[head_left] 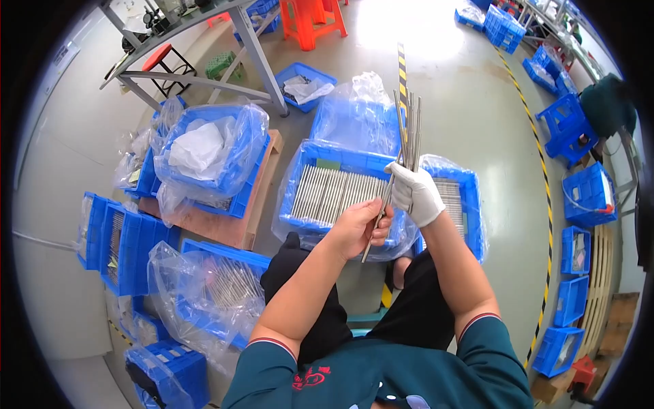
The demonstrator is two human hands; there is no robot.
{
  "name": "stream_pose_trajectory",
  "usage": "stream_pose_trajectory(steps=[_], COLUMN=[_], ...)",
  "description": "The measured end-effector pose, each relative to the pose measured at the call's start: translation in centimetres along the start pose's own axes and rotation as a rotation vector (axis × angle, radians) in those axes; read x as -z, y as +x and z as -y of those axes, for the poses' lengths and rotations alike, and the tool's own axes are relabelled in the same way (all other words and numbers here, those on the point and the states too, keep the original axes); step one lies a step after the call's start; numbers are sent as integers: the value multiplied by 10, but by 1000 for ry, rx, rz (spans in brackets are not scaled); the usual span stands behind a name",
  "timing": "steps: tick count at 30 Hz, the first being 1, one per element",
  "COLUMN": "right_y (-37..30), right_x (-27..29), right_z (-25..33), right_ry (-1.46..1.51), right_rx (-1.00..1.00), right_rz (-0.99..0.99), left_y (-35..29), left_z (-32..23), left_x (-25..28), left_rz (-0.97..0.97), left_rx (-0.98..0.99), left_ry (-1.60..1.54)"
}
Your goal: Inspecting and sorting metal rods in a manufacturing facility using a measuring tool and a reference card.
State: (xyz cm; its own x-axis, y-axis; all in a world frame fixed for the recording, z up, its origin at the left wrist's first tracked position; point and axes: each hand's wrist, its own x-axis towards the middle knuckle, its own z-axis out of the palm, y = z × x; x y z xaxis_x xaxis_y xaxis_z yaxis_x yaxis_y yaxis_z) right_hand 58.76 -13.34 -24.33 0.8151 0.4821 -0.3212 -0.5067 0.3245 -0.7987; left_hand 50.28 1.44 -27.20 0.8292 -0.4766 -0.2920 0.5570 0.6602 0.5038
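Observation:
My right hand [417, 194], in a white glove, is closed round a bundle of long thin metal rods [413, 136] that stick up above it. In my bare left hand [364, 227], the fingers pinch one metal rod [367, 251], whose lower end slants down toward me and whose upper part reaches the gloved hand. Just beyond the hands stands a blue crate [349, 155] lined with clear plastic, where rows of similar rods [327, 191] lie side by side. Partly behind my right forearm is another blue crate [474, 204] with more rods.
At the left, a plastic-lined crate [255, 146] sits on a wooden pallet [266, 184]. Nearer, a bagged crate [238, 253] holds loose rods. A metal-legged table [262, 61] and an orange stool [303, 24] stand farther off. Blue crates [571, 290] line the right side.

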Motion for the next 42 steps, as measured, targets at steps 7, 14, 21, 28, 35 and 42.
stream_pose_trajectory(steps=[7,14,21,28,35,42], right_y=[8,16,16,2,4,-17], right_x=[12,37,85,23,-9,-13], right_z=[-12,3,22,-12,-29,-28], right_ry=[63,92,252,77,-596,-685], right_rx=[35,217,273,26,148,51], right_rz=[-126,-299,-206,-197,-177,-114], left_y=[6,-5,-15,4,4,-17], left_z=[13,18,-8,2,-1,-48], left_x=[-3,-7,18,4,15,33], left_rz=[-79,-78,-329,-19,-63,-474], left_rx=[43,156,-64,-93,-94,-639], left_ry=[9,221,482,88,225,47])
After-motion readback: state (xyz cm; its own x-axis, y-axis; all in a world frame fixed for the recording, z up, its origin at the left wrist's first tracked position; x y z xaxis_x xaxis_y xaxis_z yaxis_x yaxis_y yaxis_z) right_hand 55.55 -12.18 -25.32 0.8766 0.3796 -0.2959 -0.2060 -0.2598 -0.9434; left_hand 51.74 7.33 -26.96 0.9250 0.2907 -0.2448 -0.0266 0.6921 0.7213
